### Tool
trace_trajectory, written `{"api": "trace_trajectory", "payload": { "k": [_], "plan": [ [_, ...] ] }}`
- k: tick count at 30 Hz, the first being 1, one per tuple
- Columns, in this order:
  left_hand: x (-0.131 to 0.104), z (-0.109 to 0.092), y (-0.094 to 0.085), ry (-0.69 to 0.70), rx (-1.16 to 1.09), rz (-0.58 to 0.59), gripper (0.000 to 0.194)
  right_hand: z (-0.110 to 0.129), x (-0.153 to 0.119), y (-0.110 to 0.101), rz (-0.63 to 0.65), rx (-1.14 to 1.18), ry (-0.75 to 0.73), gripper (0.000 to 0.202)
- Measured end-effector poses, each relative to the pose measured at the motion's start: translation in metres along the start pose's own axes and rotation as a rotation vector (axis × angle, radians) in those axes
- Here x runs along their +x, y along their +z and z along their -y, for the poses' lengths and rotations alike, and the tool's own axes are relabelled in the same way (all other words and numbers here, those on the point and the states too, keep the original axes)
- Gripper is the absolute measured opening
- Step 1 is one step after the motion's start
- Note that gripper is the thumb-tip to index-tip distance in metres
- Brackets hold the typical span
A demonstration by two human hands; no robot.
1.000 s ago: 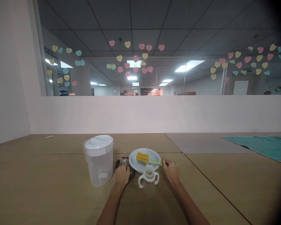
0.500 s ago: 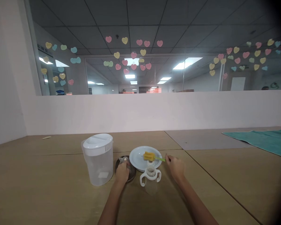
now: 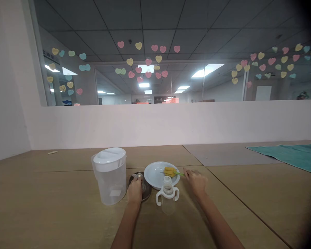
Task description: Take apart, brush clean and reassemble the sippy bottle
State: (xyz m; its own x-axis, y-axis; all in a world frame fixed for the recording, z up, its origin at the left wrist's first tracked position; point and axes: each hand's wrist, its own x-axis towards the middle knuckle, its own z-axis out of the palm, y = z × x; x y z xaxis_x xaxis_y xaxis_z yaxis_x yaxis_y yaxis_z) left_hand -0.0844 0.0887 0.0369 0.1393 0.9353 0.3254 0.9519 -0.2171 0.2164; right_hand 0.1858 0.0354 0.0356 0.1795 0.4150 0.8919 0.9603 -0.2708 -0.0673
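Note:
My right hand (image 3: 196, 180) grips the green handle of a yellow sponge brush (image 3: 169, 171), whose head is over the right part of a white plate (image 3: 152, 176). My left hand (image 3: 135, 190) is closed on a small clear piece (image 3: 138, 177) above a dark round dish (image 3: 147, 193). Between my hands, in front of the plate, a clear bottle with white handles (image 3: 168, 199) stands upright with its top uncovered. A small white ring-like piece (image 3: 167, 179) shows at the plate's near edge, just behind the bottle.
A translucent pitcher with a white lid (image 3: 111, 183) stands left of the dish. Far to the right lies a teal cloth (image 3: 292, 155). A small flat scrap (image 3: 52, 152) is at the back left, near the wall below the window.
My right hand and the brush have shifted slightly right, and the brush head is turned a little. My left hand stays at the dark dish with the clear piece.

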Motion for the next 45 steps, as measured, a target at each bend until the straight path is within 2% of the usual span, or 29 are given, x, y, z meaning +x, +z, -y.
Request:
{"api": "trace_trajectory", "payload": {
  "k": [2, 4, 8, 12, 14, 16, 19, 23, 27, 33, 37, 40, 42, 45],
  "plan": [
    [-0.001, 0.0, 0.001, -0.006, 0.008, -0.005, 0.03, 0.0, 0.001, 0.0, -0.065, -0.003, -0.036, 0.05],
    [-0.001, 0.001, 0.002, -0.021, 0.017, -0.006, 0.033, -0.001, 0.002, 0.0, -0.071, 0.002, -0.064, 0.049],
    [-0.004, 0.0, -0.001, -0.037, 0.038, -0.054, 0.036, -0.001, 0.005, -0.001, 0.067, 0.039, -0.111, 0.048],
    [-0.008, -0.005, -0.015, 0.015, 0.025, -0.16, 0.037, 0.001, 0.008, -0.006, 0.171, 0.072, -0.145, 0.048],
    [-0.011, -0.011, -0.02, 0.094, -0.016, -0.226, 0.037, 0.005, 0.008, -0.008, 0.224, 0.097, -0.128, 0.049],
    [-0.014, -0.019, -0.022, 0.244, -0.096, -0.286, 0.035, 0.009, 0.007, -0.009, 0.291, 0.132, -0.093, 0.05],
    [-0.019, -0.032, -0.016, 0.474, -0.209, -0.29, 0.03, 0.016, 0.006, -0.009, 0.372, 0.196, -0.034, 0.051],
    [-0.023, -0.04, -0.004, 0.508, -0.259, -0.22, 0.029, 0.018, 0.004, -0.006, 0.397, 0.309, 0.01, 0.051],
    [-0.023, -0.04, -0.005, 0.494, -0.302, -0.198, 0.029, 0.014, 0.004, -0.006, 0.356, 0.364, 0.09, 0.052],
    [-0.02, -0.037, -0.008, 0.467, -0.423, -0.273, 0.024, 0.01, 0.007, -0.013, 0.205, 0.478, 0.287, 0.059],
    [-0.018, -0.035, -0.003, 0.48, -0.492, -0.311, 0.023, 0.013, 0.008, -0.015, 0.23, 0.596, 0.286, 0.063],
    [-0.018, -0.035, -0.002, 0.493, -0.503, -0.355, 0.023, 0.013, 0.005, -0.013, 0.206, 0.49, 0.319, 0.061],
    [-0.017, -0.034, -0.002, 0.485, -0.492, -0.391, 0.024, 0.013, 0.003, -0.011, 0.141, 0.418, 0.296, 0.058],
    [-0.015, -0.03, -0.004, 0.406, -0.418, -0.429, 0.025, 0.014, 0.0, -0.01, -0.019, 0.43, 0.103, 0.054]
  ]
}}
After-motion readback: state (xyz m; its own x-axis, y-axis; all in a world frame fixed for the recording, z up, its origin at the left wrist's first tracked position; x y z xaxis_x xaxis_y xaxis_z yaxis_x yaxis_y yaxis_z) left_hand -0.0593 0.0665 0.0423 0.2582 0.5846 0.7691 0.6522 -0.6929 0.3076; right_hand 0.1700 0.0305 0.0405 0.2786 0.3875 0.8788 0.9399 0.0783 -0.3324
